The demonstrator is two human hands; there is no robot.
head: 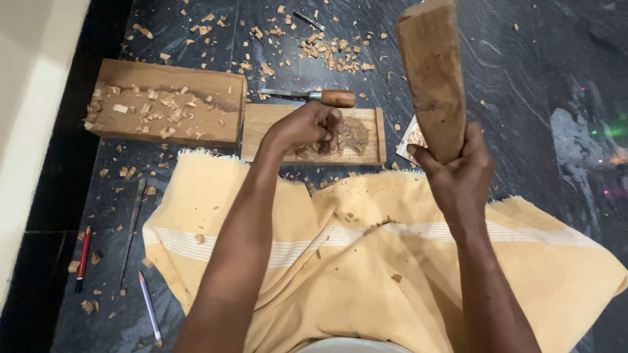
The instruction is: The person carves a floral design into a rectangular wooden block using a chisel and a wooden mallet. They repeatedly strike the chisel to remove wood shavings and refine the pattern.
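Head view, looking down over a yellow cloth (392,274) spread across the lap and onto a dark stone floor (523,78). Just right of centre, half hidden behind the raised mallet, a small printed card (412,138), pale with reddish patches, flat on the floor; print too small to make out. Right hand (461,176) clenched around the narrow lower end of a wooden mallet (432,72), fingers wrapped fully about it, the broad end tilted up and away toward the far side. Left hand (307,125) closed down over the carving in a flat wooden panel (311,134), fingers (330,127) curled on what seems a small tool, mostly hidden beneath the palm. Panel lying just past the far edge of the cloth, carved relief directly under and right of the fingertips. Wood-handled chisel (317,97) touching the panel's far edge. Further left, a larger wooden block (167,101) strewn with chips (150,108). Near left, a red pencil (83,258) and a pale pencil (150,308) among scattered shavings.
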